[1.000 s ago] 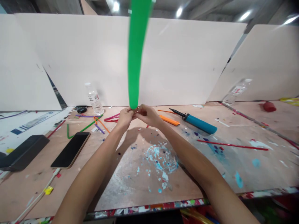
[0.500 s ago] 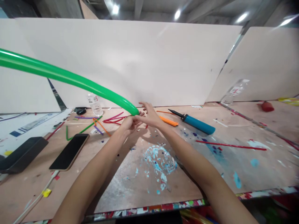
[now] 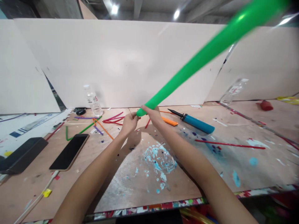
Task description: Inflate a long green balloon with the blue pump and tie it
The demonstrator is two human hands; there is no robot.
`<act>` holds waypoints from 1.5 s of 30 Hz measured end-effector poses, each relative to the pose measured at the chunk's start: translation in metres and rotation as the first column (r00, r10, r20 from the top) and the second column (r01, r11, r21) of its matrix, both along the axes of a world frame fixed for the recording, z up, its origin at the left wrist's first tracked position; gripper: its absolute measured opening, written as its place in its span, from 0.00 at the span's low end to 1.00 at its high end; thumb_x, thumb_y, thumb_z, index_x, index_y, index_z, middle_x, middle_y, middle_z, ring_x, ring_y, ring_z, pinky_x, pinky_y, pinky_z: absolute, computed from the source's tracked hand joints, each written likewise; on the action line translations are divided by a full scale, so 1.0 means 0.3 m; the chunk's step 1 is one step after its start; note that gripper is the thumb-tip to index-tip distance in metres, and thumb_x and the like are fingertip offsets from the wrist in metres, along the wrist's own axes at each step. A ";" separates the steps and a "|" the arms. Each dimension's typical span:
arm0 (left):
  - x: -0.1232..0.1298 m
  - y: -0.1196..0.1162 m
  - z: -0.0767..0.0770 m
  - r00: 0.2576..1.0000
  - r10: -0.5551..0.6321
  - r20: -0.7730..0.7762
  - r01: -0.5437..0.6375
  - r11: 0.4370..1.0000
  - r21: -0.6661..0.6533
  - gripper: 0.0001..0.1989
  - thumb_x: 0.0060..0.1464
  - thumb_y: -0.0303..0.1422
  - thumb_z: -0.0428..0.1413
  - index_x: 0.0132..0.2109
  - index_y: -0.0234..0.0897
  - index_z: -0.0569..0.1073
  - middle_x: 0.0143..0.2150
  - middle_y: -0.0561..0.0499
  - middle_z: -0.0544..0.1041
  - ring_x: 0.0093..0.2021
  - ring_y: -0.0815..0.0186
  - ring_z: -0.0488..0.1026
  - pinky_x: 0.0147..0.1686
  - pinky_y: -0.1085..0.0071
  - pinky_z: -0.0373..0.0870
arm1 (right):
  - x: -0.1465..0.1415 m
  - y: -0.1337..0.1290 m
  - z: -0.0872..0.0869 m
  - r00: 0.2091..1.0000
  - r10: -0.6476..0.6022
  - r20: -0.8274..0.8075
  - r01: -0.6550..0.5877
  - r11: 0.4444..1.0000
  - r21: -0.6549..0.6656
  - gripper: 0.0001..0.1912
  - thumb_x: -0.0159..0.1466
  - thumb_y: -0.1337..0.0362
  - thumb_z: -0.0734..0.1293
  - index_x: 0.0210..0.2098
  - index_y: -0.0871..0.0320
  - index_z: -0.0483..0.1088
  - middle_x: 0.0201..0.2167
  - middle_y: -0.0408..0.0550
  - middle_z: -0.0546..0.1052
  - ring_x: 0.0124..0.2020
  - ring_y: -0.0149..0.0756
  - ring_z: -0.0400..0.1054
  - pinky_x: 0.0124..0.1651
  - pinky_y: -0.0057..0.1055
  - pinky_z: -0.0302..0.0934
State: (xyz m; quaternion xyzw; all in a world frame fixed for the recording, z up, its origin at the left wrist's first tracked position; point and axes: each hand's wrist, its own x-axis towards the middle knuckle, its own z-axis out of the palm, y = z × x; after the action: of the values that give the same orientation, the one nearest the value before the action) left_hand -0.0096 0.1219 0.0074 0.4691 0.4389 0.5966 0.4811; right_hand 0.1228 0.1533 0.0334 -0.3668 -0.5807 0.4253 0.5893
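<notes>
A long inflated green balloon (image 3: 187,70) slants from my hands up to the top right, its far part blurred. My left hand (image 3: 130,120) pinches the balloon's lower end, with the fingertips together at its tip. Just beside it, my right hand (image 3: 152,114) is closed round the balloon a little above that end. Some of its fingers are hidden behind the balloon and the back of the hand. Both forearms reach in over the table (image 3: 112,186) from its front edge.
A blue hand pump (image 3: 198,123), an orange tool (image 3: 170,121) and a red strip (image 3: 229,144) lie to the right. Uninflated balloons (image 3: 114,119), a bottle (image 3: 93,101), a phone (image 3: 69,152) and a black case (image 3: 24,154) are left. White boards (image 3: 116,62) stand behind.
The green balloon has swung from the upper left to the upper right. My right hand has gone from spread fingers to closed round the balloon; my left hand has shifted slightly.
</notes>
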 end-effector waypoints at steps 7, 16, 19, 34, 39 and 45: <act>-0.025 -0.024 0.098 0.987 0.005 0.161 -0.004 1.000 -0.010 0.12 0.55 0.24 0.53 0.46 0.34 0.76 0.44 0.46 0.79 0.37 0.64 0.79 0.37 0.68 0.76 | 0.007 -0.009 0.029 0.835 0.369 -0.408 -0.419 0.907 -0.037 0.10 0.48 0.62 0.70 0.30 0.55 0.68 0.38 0.45 0.78 0.41 0.37 0.71 0.47 0.35 0.65; -0.105 -0.029 0.100 0.926 -0.206 0.316 0.211 0.977 0.019 0.17 0.51 0.25 0.58 0.49 0.39 0.74 0.45 0.49 0.79 0.35 0.65 0.80 0.25 0.74 0.77 | -0.003 -0.038 0.046 0.803 0.383 -0.457 -0.442 0.897 -0.024 0.10 0.50 0.63 0.68 0.33 0.53 0.66 0.44 0.43 0.77 0.46 0.39 0.71 0.50 0.38 0.65; -0.138 -0.031 0.099 0.910 -0.262 0.321 0.275 0.961 0.003 0.15 0.51 0.23 0.57 0.47 0.37 0.74 0.36 0.51 0.79 0.28 0.67 0.79 0.21 0.77 0.75 | -0.004 -0.050 0.050 0.789 0.428 -0.441 -0.474 0.880 0.006 0.11 0.50 0.63 0.68 0.33 0.53 0.67 0.42 0.42 0.78 0.44 0.38 0.71 0.51 0.38 0.64; -0.197 -0.049 0.081 0.883 -0.443 -0.154 0.411 0.889 -0.202 0.08 0.51 0.27 0.58 0.40 0.30 0.74 0.43 0.39 0.79 0.24 0.66 0.77 0.20 0.74 0.74 | 0.007 -0.046 0.060 0.810 0.361 -0.462 -0.415 0.910 -0.017 0.18 0.47 0.63 0.75 0.34 0.54 0.66 0.34 0.42 0.77 0.37 0.34 0.71 0.45 0.35 0.66; -0.184 -0.081 0.125 0.813 -0.477 -0.333 0.418 0.877 -0.236 0.10 0.56 0.33 0.55 0.43 0.32 0.73 0.49 0.38 0.77 0.34 0.62 0.79 0.28 0.71 0.75 | 0.041 -0.006 0.049 0.878 0.278 -0.390 -0.359 0.922 -0.149 0.21 0.48 0.53 0.75 0.33 0.56 0.65 0.29 0.40 0.74 0.33 0.33 0.70 0.37 0.30 0.66; -0.206 -0.091 0.150 0.809 -0.500 -0.310 0.436 0.863 -0.254 0.12 0.54 0.37 0.55 0.41 0.32 0.71 0.45 0.37 0.79 0.35 0.60 0.79 0.31 0.68 0.75 | 0.083 -0.006 0.070 0.922 0.271 -0.276 -0.325 0.929 -0.174 0.21 0.50 0.50 0.75 0.34 0.55 0.66 0.28 0.39 0.74 0.29 0.32 0.70 0.30 0.28 0.63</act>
State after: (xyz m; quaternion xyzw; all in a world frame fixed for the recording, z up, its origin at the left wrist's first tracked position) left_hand -0.0715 0.0947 0.0523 0.6226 0.4403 0.3214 0.5614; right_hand 0.1478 0.1516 0.0543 -0.2798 -0.5024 0.6135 0.5412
